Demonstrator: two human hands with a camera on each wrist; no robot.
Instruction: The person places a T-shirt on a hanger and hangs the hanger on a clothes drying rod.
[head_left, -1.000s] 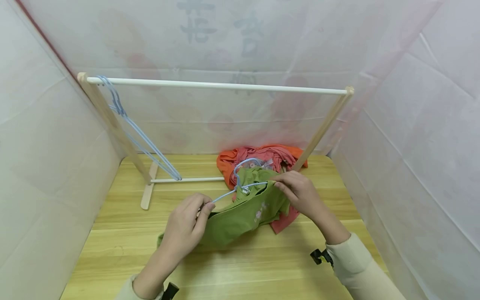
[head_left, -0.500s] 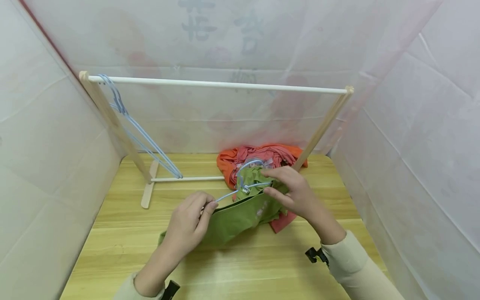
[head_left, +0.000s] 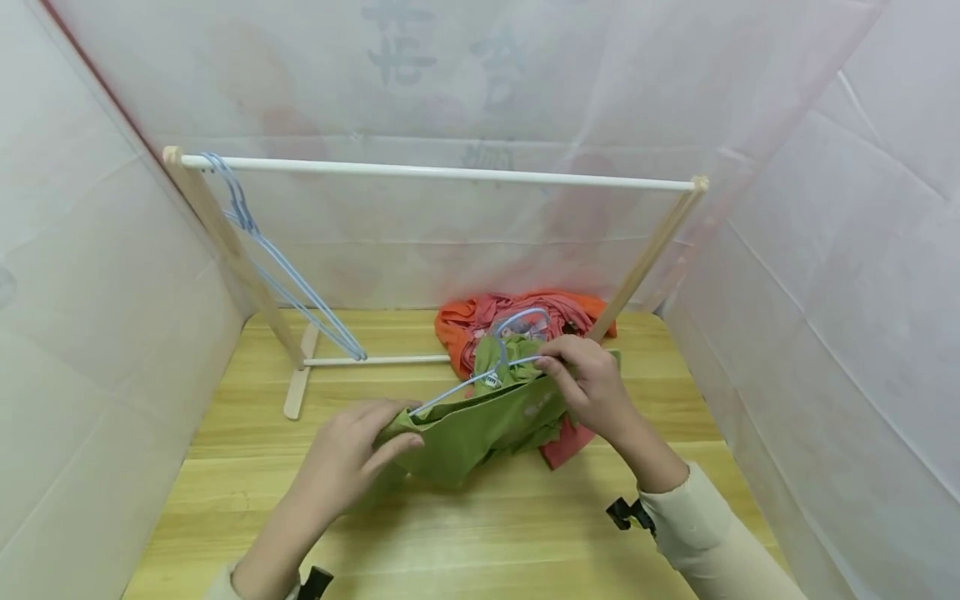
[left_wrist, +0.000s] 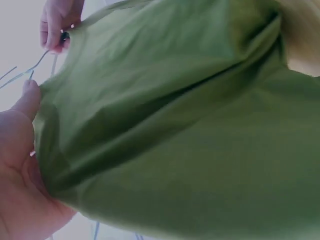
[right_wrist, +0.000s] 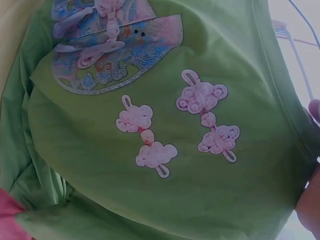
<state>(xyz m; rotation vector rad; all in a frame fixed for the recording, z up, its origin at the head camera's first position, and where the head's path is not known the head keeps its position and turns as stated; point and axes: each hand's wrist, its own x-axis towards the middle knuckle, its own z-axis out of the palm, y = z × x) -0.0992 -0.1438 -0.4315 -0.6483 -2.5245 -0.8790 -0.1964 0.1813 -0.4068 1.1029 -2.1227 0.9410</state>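
A green shirt (head_left: 465, 437) is spread between my hands, its neckline facing up; pink knot-shaped trims (right_wrist: 202, 97) decorate its front. A light-blue clothes hanger (head_left: 457, 388) runs through the neckline, its hook pointing away from me. At the shirt's left shoulder, my left hand (head_left: 352, 454) grips the cloth, thumb over the front panel and fingers at the far edge, beside the hanger's left arm. My right hand (head_left: 588, 387) pinches the hanger's right arm near the neckline. Cloth hides the hanger's lower part.
A clothes rack with a white top rail (head_left: 435, 172) stands behind my hands. Spare blue hangers (head_left: 300, 287) hang at its left end. Orange and pink clothes (head_left: 457, 327) lie heaped by the right post (head_left: 645, 258). Pale fabric walls surround the wooden table (head_left: 480, 542).
My left hand has left the hanger's arm and taken the shirt's left shoulder, which now reaches over the hanger's end. My right hand loosened, then closed on the hanger again.
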